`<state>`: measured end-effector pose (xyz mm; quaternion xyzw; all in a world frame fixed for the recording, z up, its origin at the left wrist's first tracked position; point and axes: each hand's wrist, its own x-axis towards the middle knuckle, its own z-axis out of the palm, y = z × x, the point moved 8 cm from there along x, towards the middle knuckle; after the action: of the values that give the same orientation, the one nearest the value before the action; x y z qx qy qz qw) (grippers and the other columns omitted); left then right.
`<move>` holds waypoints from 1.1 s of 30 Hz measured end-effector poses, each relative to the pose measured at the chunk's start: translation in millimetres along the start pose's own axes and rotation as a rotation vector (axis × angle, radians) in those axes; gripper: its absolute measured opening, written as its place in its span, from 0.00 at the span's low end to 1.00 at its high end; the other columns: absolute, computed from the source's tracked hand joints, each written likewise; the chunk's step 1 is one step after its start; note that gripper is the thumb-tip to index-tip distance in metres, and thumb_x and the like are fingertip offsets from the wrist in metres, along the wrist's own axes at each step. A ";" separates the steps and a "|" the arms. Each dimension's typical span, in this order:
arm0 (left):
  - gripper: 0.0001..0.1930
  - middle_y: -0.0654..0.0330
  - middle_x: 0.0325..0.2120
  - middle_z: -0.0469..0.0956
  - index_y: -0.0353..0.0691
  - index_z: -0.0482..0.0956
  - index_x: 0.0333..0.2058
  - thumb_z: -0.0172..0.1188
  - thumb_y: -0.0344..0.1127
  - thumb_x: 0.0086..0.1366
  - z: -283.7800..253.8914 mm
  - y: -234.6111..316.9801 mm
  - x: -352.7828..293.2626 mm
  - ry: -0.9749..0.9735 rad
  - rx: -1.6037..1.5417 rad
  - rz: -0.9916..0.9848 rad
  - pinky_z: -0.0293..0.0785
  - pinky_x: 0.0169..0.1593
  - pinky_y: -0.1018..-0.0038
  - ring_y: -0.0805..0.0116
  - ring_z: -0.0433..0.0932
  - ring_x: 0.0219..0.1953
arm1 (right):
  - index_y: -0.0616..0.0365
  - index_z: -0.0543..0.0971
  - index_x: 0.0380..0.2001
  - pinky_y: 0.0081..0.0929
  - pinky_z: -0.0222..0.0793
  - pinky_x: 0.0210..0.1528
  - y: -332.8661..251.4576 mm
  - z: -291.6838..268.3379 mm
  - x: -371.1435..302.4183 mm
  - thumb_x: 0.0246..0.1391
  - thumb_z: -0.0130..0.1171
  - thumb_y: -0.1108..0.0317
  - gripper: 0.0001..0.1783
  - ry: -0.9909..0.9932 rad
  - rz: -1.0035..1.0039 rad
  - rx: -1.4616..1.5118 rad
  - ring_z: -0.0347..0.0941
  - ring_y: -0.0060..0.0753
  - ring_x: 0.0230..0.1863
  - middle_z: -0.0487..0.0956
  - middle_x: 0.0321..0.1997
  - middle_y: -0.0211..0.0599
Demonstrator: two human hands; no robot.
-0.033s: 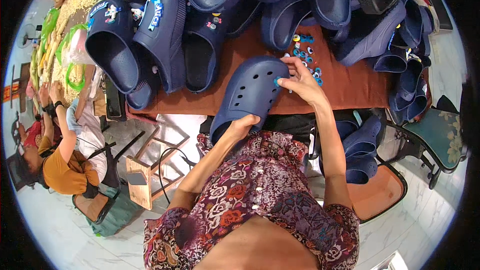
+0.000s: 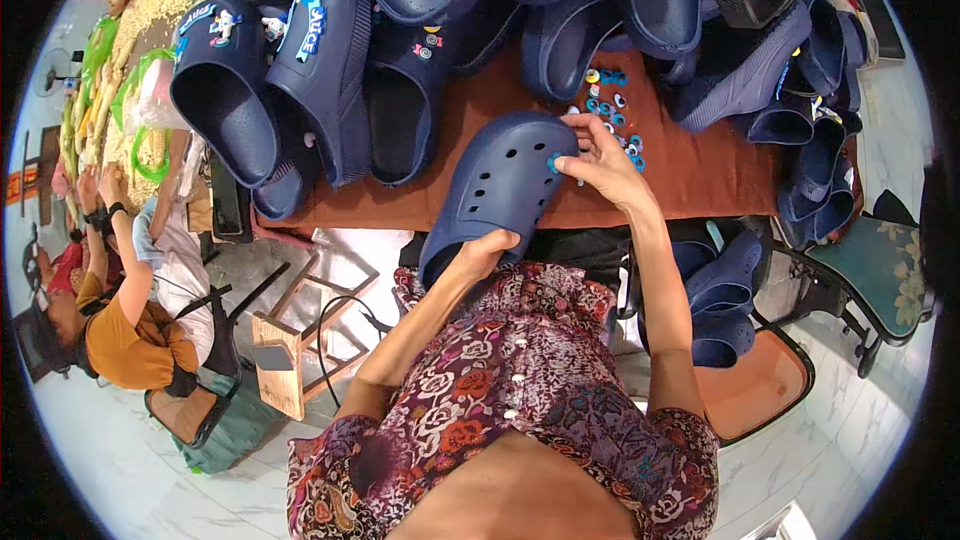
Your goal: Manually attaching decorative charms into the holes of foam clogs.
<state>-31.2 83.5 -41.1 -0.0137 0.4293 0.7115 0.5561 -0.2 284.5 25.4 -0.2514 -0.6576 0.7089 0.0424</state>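
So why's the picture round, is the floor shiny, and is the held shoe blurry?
Head view: the fisheye lens leaves a round black rim; head view: the marble-look tiled floor has a pale sheen; head view: the held navy clog looks crisp.

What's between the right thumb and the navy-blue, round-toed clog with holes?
In the head view, a small bright-blue charm is there, between the right hand's thumb and the navy-blue clog.

The clog (image 2: 517, 183) is navy, the charm (image 2: 553, 163) turquoise, the tablecloth (image 2: 712, 177) rust-brown, the blouse (image 2: 440, 410) maroon-floral.
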 end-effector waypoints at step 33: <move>0.01 0.60 0.31 0.77 0.39 0.77 0.22 0.59 0.28 0.50 6.4 25.1 6.4 0.155 -0.255 0.003 0.68 0.46 0.69 0.66 0.74 0.37 | 0.60 0.75 0.47 0.22 0.70 0.44 15.7 -96.3 -57.9 0.61 0.53 0.72 0.12 0.438 -0.071 -0.045 0.74 0.22 0.44 0.78 0.45 0.31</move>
<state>-50.9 92.2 -25.2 -0.1385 0.3773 0.7578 0.5141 94.1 347.6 27.1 -0.3767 -0.6570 0.6205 0.2035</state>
